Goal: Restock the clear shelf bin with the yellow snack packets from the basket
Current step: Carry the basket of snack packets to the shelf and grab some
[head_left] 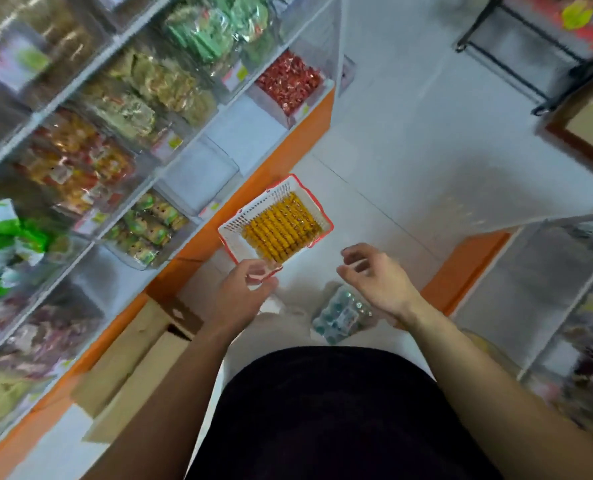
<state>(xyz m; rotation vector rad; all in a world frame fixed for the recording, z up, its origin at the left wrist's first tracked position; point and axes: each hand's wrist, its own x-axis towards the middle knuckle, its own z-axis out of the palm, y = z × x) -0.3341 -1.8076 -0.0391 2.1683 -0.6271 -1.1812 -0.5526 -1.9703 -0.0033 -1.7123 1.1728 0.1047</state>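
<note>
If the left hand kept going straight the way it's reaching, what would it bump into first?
Probably the basket: the left hand overlaps its near red rim, with the yellow snack packets just beyond. Depth is unclear.

You're looking down at a white lattice basket (250,216) with a red rim, packed with yellow-orange packets (281,226) in ridged rows. The floor (392,140) is pale grey-white, and the shelf base (281,150) is orange. Shelf bins hold red sweets (290,81), green packs (215,32) and orange-red packs (77,157). Your shirt (322,410) is black. A teal-dotted clear bag (340,313) lies by brown cardboard (132,368).
</note>
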